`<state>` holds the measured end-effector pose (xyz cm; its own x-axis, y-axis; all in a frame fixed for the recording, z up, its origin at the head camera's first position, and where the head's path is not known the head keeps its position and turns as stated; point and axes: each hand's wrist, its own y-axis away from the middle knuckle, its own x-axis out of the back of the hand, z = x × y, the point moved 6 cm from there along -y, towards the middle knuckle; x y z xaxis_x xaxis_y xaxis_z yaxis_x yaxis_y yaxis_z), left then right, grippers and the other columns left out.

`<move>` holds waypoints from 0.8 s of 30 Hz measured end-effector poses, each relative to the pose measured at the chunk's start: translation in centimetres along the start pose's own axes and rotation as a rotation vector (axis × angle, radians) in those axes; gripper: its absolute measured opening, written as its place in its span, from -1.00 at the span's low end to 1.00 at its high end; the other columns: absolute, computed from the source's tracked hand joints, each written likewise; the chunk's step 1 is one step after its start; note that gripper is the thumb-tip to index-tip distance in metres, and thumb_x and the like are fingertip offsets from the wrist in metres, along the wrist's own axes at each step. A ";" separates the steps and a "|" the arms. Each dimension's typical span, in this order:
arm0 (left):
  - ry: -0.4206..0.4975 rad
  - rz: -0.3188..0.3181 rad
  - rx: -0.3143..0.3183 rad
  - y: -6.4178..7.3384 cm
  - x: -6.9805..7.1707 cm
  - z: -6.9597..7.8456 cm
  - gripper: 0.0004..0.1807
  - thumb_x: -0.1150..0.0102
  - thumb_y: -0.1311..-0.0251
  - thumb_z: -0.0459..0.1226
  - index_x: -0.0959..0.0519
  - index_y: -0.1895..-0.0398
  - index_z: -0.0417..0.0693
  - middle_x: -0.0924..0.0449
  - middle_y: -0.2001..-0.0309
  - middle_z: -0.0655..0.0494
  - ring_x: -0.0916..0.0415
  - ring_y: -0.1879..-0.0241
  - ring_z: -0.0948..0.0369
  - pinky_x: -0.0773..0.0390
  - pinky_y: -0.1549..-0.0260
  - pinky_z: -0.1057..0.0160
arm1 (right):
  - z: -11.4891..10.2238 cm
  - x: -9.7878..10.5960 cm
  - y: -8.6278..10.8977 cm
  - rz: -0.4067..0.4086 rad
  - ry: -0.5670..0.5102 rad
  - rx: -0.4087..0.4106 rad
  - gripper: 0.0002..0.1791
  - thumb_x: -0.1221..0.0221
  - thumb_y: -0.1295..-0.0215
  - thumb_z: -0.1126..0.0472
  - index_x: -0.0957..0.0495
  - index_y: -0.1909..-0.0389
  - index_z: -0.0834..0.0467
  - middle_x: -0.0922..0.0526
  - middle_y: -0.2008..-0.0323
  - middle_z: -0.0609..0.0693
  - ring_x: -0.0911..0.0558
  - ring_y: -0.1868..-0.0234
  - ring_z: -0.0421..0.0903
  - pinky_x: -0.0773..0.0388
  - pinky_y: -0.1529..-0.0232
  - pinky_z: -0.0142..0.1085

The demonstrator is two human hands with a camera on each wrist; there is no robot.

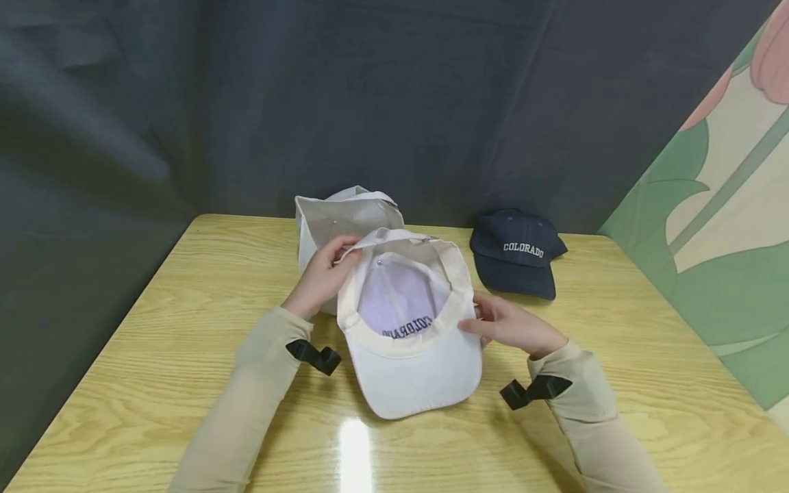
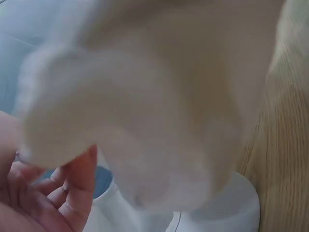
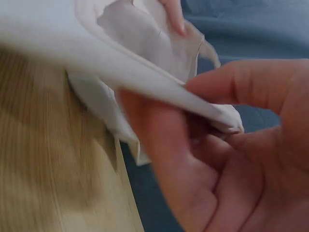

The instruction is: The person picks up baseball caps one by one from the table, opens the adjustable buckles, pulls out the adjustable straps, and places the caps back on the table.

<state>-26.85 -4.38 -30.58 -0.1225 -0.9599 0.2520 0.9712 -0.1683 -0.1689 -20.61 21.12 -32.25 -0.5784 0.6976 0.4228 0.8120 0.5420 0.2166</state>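
Both hands hold a white baseball cap [image 1: 413,383] above the table, its inside turned up and the brim toward the person. Dark lettering shows reversed through its pale lilac inner front. My left hand [image 1: 323,277] pinches the cap's back edge near the strap; in the left wrist view that hand [image 2: 53,198] is partly covered by the blurred cap fabric. The brim's right side lies between thumb and fingers of my right hand [image 1: 514,325], as the right wrist view shows with the brim [image 3: 111,55] up close. Behind the held cap stands another white cap [image 1: 345,219], partly hidden.
A navy cap [image 1: 514,243] with white COLORADO lettering sits at the back right of the wooden table [image 1: 203,329]. Dark cloth [image 1: 382,103] hangs behind and at the left. A wall with a painted flower pattern [image 1: 727,226] borders the right.
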 end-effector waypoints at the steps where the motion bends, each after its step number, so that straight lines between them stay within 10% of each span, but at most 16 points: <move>1: -0.016 -0.017 -0.007 0.1 0.0 0.1 -0.67 0.06 -0.34 -0.26 -0.44 -0.11 -0.18 -0.48 0.28 -0.01 -0.37 0.36 0.30 -0.41 0.34 0.40 | 0.1 0.0 0.1 -0.009 0.014 -0.014 -0.44 -0.05 -0.32 0.26 -0.12 -0.22 0.44 -0.59 0.21 0.15 -0.62 0.29 -0.25 -0.62 0.34 -0.28; 6: -0.051 -0.075 -0.042 0.3 -0.2 0.4 -0.70 0.08 -0.35 -0.26 -0.45 -0.06 -0.20 -0.46 0.24 0.01 -0.33 0.33 0.27 -0.37 0.31 0.38 | 0.6 0.2 0.3 0.002 0.071 -0.036 -0.54 -0.05 -0.35 0.23 -0.19 -0.12 0.42 -0.55 0.21 0.20 -0.63 0.34 -0.16 -0.64 0.33 -0.20; 15: -0.065 -0.121 -0.030 0.6 -0.6 0.9 -0.71 0.06 -0.35 -0.25 -0.47 -0.05 -0.18 -0.51 0.11 -0.10 -0.37 0.32 0.28 -0.40 0.31 0.36 | -1.6 2.5 0.0 0.319 0.165 0.035 -0.59 -0.06 -0.35 0.21 -0.26 -0.11 0.33 -0.44 0.03 0.27 -0.59 0.19 0.00 -0.60 0.21 -0.30; 24: -0.050 -0.176 -0.082 1.5 -1.5 1.7 -0.73 0.03 -0.34 -0.28 -0.48 0.00 -0.22 -0.54 0.06 -0.15 -0.43 0.31 0.32 -0.43 0.30 0.39 | -3.0 0.9 -2.7 0.357 0.343 0.144 -0.54 -0.31 -0.10 0.22 -0.42 0.01 0.29 -0.52 0.07 0.20 -0.51 0.09 0.08 -0.48 0.10 -0.18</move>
<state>-24.91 -2.82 -29.60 -0.2768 -0.9020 0.3312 0.9154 -0.3524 -0.1946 -23.11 18.84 -29.85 -0.1884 0.6704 0.7177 0.9213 0.3737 -0.1073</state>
